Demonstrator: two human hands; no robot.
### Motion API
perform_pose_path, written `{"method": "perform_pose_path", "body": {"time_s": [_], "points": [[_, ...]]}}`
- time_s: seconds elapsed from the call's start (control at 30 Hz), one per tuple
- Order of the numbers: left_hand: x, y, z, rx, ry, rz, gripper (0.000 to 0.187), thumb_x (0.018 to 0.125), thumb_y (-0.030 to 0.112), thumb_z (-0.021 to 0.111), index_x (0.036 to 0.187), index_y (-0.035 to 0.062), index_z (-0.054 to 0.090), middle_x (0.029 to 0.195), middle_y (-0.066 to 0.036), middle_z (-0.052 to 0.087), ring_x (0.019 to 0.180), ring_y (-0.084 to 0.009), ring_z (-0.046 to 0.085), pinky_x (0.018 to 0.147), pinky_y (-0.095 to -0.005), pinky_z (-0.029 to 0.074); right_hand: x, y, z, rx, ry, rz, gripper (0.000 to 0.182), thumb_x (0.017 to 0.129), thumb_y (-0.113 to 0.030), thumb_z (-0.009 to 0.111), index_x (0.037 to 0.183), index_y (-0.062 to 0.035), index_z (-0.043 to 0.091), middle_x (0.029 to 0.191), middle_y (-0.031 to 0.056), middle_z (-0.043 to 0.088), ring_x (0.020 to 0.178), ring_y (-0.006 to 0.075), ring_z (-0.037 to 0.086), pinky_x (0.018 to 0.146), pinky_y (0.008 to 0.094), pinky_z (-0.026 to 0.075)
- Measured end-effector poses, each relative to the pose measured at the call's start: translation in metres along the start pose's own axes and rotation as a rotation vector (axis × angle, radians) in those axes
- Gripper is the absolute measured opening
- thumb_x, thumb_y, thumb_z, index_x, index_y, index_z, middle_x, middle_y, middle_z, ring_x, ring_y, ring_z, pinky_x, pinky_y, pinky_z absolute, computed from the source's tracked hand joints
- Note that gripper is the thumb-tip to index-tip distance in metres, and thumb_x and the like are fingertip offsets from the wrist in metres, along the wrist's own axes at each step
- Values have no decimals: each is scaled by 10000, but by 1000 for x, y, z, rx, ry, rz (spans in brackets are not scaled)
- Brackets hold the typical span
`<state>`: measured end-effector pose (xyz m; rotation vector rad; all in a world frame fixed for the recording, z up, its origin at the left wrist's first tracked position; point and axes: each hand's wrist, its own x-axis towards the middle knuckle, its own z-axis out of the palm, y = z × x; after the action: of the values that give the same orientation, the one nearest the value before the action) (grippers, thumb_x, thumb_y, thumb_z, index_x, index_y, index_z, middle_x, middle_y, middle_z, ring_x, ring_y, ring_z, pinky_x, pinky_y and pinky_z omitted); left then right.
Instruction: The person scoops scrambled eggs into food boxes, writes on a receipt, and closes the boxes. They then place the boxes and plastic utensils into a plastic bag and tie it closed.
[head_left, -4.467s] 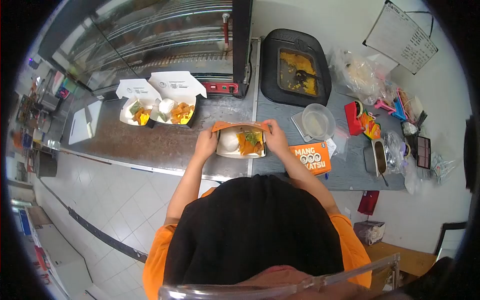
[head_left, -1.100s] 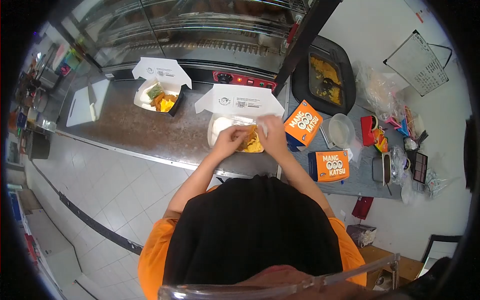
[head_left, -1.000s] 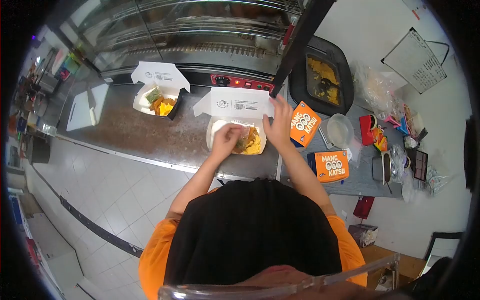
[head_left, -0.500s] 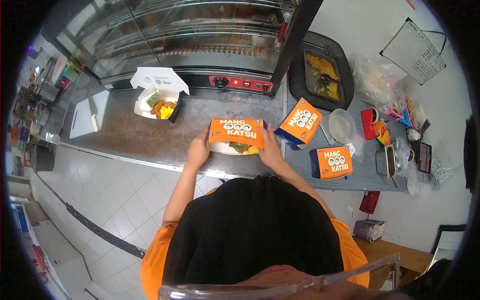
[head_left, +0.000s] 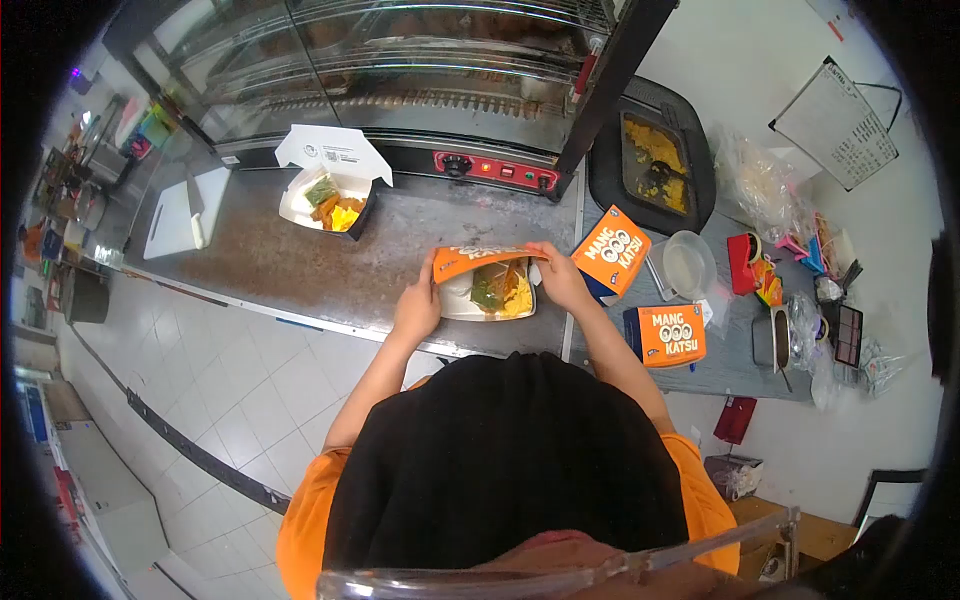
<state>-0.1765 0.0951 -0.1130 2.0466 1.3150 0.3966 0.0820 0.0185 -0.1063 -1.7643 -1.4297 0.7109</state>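
A takeaway food box (head_left: pixel 456 298) rests on the counter in front of me, its orange printed lid (head_left: pixel 470 259) tilted partly up. Inside lie white rice, something dark green and leafy, browned pieces and yellow egg-like food (head_left: pixel 517 296). My left hand (head_left: pixel 418 306) grips the box's left side at the lid corner. At the right lid corner, my right hand (head_left: pixel 560 277) has its fingers closed on the edge. Farther left stands a second food box (head_left: pixel 353 222) with its lid folded back and similar food inside.
Two closed orange boxes (head_left: pixel 612 252) (head_left: pixel 665 336) sit to the right. Behind the counter (head_left: pixel 240 250) is a glass warming cabinet (head_left: pixel 420 60). A black pan (head_left: pixel 651 160) holds yellow food. On the left, a knife (head_left: pixel 196 220) lies on a white board (head_left: pixel 165 225). A plastic tub (head_left: pixel 686 264) stands right.
The lid has been raised, so more of the food shows. Both hands still hold its sides. The whole view has shifted slightly.
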Motion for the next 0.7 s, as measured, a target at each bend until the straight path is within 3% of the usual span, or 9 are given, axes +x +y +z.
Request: {"method": "perform_pose_path", "body": {"time_s": [0.07, 0.1, 0.17, 0.23, 0.3, 0.37, 0.4, 0.53, 0.7], "points": [[-6, -3, 2, -60, -126, -13, 704, 879, 174, 497, 1455, 130, 96, 1087, -295, 576, 999, -476, 547, 946, -531, 393, -3, 4, -4, -58, -84, 11, 383, 891, -84, 462, 1274, -81, 443, 1056, 224, 617, 963, 376, 608, 816, 368, 475], [-8, -9, 8, -61, -128, -14, 704, 879, 174, 497, 1455, 130, 96, 1087, -295, 576, 999, -476, 547, 946, -531, 393, -5, 6, -4, -113, -166, 20, 457, 892, -106, 479, 1339, -92, 383, 1055, 237, 613, 965, 370, 610, 819, 365, 473], [-11, -23, 17, -53, -38, 121, 774, 853, 227, 562, 1458, 143, 87, 1382, -276, 352, 1270, -445, 347, 1063, -506, 281, -19, 0, -2, -125, -286, 86, 576, 885, -179, 524, 1394, -98, 267, 1150, 269, 550, 1071, 372, 551, 880, 380, 445], [-13, -32, 15, 18, -105, 135, 824, 828, 273, 609, 1460, 137, 97, 1442, -245, 245, 1322, -421, 256, 1070, -475, 279, -35, 1, 1, -142, -402, 148, 724, 877, -252, 570, 1449, -104, 150, 1245, 302, 486, 1178, 373, 492, 941, 395, 418], [-11, -32, 4, 88, -167, 150, 877, 803, 318, 656, 1461, 132, 106, 1502, -214, 137, 1375, -397, 165, 1076, -444, 278, -44, 11, 6, -404, -298, -161, 1008, 809, -428, 649, 1458, -93, -46, 1412, 329, 254, 1352, 379, 247, 1061, 453, 292], [-10, -27, -10, -264, -154, 451, 888, 732, 370, 731, 1441, 147, 245, 1510, -203, 114, 1373, -375, 195, 1085, -420, 268, -35, 7, -1, -457, -321, -210, 1025, 768, -497, 656, 1450, -53, 32, 1454, 287, 174, 1378, 361, 156, 1079, 489, 243], [-6, -26, -14, -264, -157, 448, 888, 732, 370, 731, 1441, 147, 245, 1510, -203, 114, 1373, -375, 195, 1085, -420, 268, -30, 5, -4, -507, -342, -261, 1060, 727, -565, 662, 1442, -12, 109, 1496, 246, 94, 1403, 344, 64, 1097, 525, 194], [9, -17, -30, -118, -313, 514, 760, 676, 381, 773, 1343, 195, 459, 1512, -157, 146, 1321, -357, 315, 1046, -400, 337, -14, 3, -1, -536, -389, -446, 1032, 693, -578, 680, 1432, -32, 210, 1483, 247, 155, 1390, 363, 129, 1080, 501, 250], [7, -17, -23, -53, -281, 482, 681, 688, 357, 761, 1303, 206, 513, 1496, -115, 225, 1240, -353, 432, 990, -401, 406, -17, -3, 2, -528, -424, -395, 790, 710, -511, 688, 1396, -290, 363, 1487, 215, 184, 1387, 346, 173, 1050, 436, 330]]}}
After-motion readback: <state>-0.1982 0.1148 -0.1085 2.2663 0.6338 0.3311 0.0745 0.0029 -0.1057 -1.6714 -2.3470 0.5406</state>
